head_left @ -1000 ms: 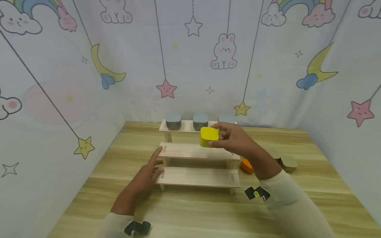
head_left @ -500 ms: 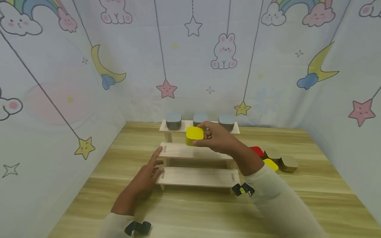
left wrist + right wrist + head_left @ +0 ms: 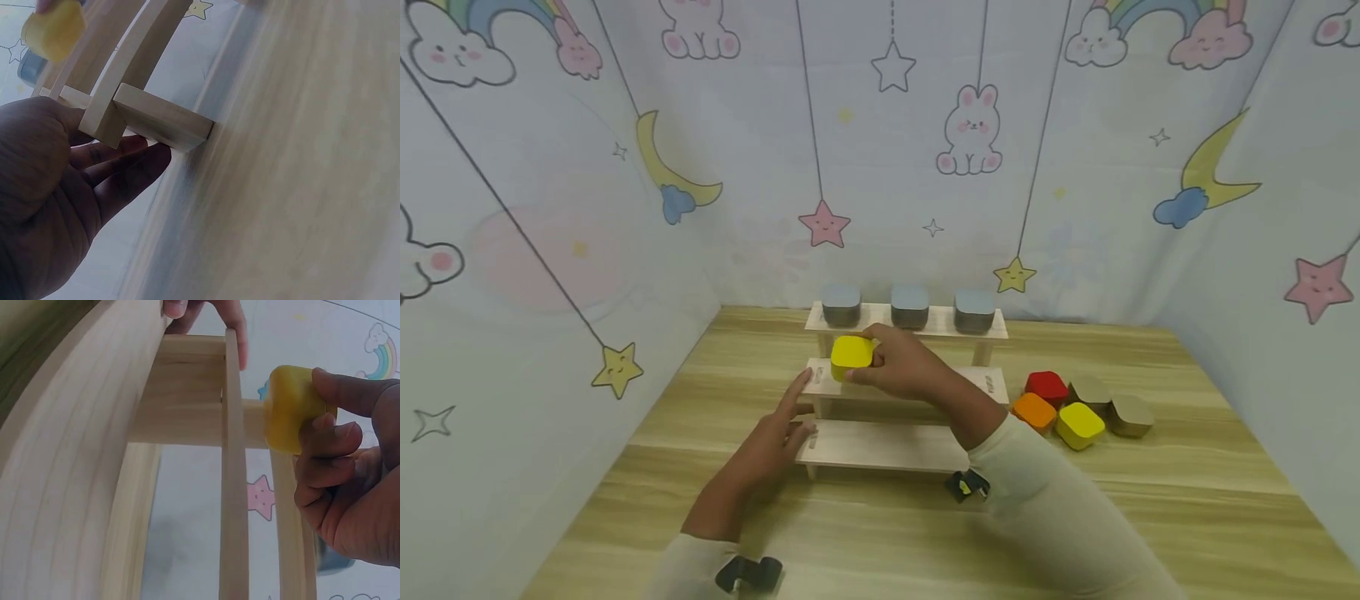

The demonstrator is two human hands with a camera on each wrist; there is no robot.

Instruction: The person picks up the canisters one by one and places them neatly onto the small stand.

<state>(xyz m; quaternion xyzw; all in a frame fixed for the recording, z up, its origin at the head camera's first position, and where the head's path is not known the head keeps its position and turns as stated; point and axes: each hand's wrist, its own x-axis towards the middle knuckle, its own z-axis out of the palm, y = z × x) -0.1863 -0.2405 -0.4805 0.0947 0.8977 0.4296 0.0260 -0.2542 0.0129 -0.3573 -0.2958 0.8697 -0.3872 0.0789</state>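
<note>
My right hand pinches a yellow rounded block between thumb and fingers. In the head view the block overlaps the left part of the middle shelf of a three-tier wooden rack. A gap shows between block and shelf board in the right wrist view, where thumb and curled fingers hold the yellow block. My left hand touches the rack's left end, its index finger stretched to the middle shelf and its thumb at the bottom shelf. In the left wrist view, its straight fingers lie beside the rack's leg.
Three grey-blue blocks stand spaced along the top shelf. To the rack's right, on the wood-grain surface, sit a red block, an orange block, another yellow block and two beige blocks. Patterned cloth walls surround the surface.
My right hand has carried the yellow block leftward, then slightly down over the middle shelf's left part. The coloured blocks behind the arm have come into view. My left hand stays at the rack.
</note>
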